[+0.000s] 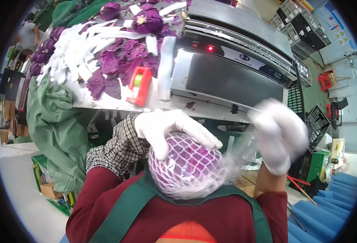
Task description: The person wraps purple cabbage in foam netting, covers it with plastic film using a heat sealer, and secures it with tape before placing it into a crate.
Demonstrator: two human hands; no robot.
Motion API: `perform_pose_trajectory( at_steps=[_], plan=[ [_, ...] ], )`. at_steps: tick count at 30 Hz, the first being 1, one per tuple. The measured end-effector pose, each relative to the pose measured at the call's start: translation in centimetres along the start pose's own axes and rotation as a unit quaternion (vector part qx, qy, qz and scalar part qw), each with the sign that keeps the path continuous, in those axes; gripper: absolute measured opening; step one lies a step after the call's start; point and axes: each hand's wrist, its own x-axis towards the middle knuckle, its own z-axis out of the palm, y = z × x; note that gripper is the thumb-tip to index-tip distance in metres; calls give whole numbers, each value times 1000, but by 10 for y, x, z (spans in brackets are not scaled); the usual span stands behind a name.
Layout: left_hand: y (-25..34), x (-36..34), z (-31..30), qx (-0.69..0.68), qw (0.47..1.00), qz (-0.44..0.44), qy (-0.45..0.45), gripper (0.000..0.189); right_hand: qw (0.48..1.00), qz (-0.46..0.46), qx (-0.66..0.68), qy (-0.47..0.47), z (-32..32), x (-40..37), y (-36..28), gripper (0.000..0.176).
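Note:
A purple cabbage [186,162] sits against my chest, covered in white foam netting and shiny clear plastic. My left hand [172,127], in a white glove with a checked sleeve cuff, grips the cabbage from above, thumb on one side and fingers over the top. Clear plastic film [243,148] stretches off the cabbage's right side. At its far end is my right hand [280,135], also white-gloved and blurred by motion. The fingers seem closed on the film, though their exact grip is smeared.
On the table lie white foam nets [79,50], loose purple leaves [123,60], another cabbage [148,21] and a red tape dispenser [139,86]. A metal wrapping machine [235,69] with a lit red light stands ahead. Green cloth [51,117] hangs at left. A person [26,36] is at far left.

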Motion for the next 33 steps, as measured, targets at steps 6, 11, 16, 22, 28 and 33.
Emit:
perform_pose_trajectory(
  at_steps=[6,11,16,22,28,33],
  plan=[
    [5,-56,59,-21,992,-55,113,74,825,360,429,-70,148,-75,1,24],
    [6,-84,93,98,960,-49,256,43,687,502,522,-49,185,-105,-16,26],
    [18,-85,109,417,831,85,358,53,835,320,359,-269,184,-100,-37,9],
    [42,-78,108,602,707,154,338,47,420,412,708,-390,172,-76,-44,42],
    [48,-95,122,-12,828,-81,555,75,574,420,603,-361,146,-15,-4,35],
    [16,-121,97,-57,822,-135,551,69,800,334,324,-378,195,-6,14,36]
  ],
)
